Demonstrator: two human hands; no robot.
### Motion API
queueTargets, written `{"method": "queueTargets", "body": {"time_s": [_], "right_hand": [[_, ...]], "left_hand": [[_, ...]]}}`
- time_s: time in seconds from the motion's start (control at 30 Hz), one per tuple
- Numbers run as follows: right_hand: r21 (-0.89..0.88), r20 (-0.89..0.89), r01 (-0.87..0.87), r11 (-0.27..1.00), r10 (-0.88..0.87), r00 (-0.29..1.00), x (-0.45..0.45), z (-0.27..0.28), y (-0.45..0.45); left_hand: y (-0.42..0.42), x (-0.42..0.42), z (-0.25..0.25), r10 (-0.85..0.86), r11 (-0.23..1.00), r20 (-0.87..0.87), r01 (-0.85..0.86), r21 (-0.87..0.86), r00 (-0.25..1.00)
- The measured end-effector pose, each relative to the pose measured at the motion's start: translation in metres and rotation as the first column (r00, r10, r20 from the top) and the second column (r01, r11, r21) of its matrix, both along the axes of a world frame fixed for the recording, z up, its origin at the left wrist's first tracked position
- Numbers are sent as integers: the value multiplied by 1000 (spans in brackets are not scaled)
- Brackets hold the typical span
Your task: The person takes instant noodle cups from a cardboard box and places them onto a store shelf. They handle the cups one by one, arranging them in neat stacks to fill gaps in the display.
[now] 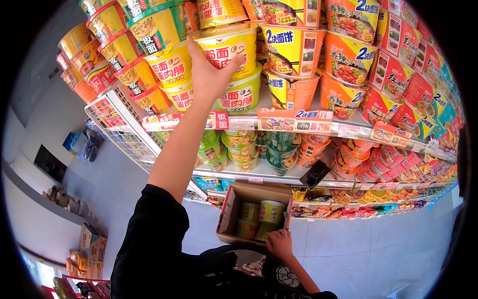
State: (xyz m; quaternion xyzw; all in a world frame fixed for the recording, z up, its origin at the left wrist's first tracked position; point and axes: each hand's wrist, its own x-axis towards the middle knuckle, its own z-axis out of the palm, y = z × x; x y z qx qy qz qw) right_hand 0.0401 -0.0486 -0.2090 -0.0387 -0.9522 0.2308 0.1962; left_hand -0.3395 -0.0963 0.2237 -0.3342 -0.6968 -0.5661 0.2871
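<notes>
My left hand [211, 73] reaches up to the shelf and grips a yellow instant noodle tub [233, 46]. Its thumb lies across the tub's front, and the fingers go round the left side, partly hidden. This tub rests on a yellow-green noodle tub [241, 91], and another yellow tub [171, 67] stands to its left. Low in front of my body is an open cardboard box [228, 220] with several green-yellow tubs [271, 212] inside. My right hand [281, 243] holds the near right corner of the box's rim.
Stacks of orange noodle tubs [345, 59] and red ones [390, 71] fill the shelf rightward. A black object [314, 175] sits at the lower shelf's edge. Left of the shelf, a white wire side panel [125, 130] stands out. Cartons [92, 246] lie on the floor at far left.
</notes>
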Motion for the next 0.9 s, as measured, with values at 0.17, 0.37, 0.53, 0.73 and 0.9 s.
{"method": "queueTargets", "body": {"time_s": [0.17, 0.37, 0.53, 0.73, 0.9], "right_hand": [[-3, 11, -3, 1000, 3, 1000, 0, -1, -1], [-21, -9, -4, 1000, 4, 1000, -2, 1, -1], [-41, 33, 10, 999, -9, 999, 1, 2, -2], [-40, 17, -15, 999, 16, 1000, -2, -12, 1], [-36, 6, 45, 998, -45, 999, 5, -11, 4]], "left_hand": [[0, -3, -3, 43, 999, -30, -44, -2, 999], [4, -8, -4, 51, 999, -44, -51, 8, 998], [9, -17, -7, 68, 998, -176, -67, 11, 982], [-9, 9, -8, -39, 998, -159, 45, 37, 986], [-22, 54, -112, -71, 995, -440, 95, 32, 895]]}}
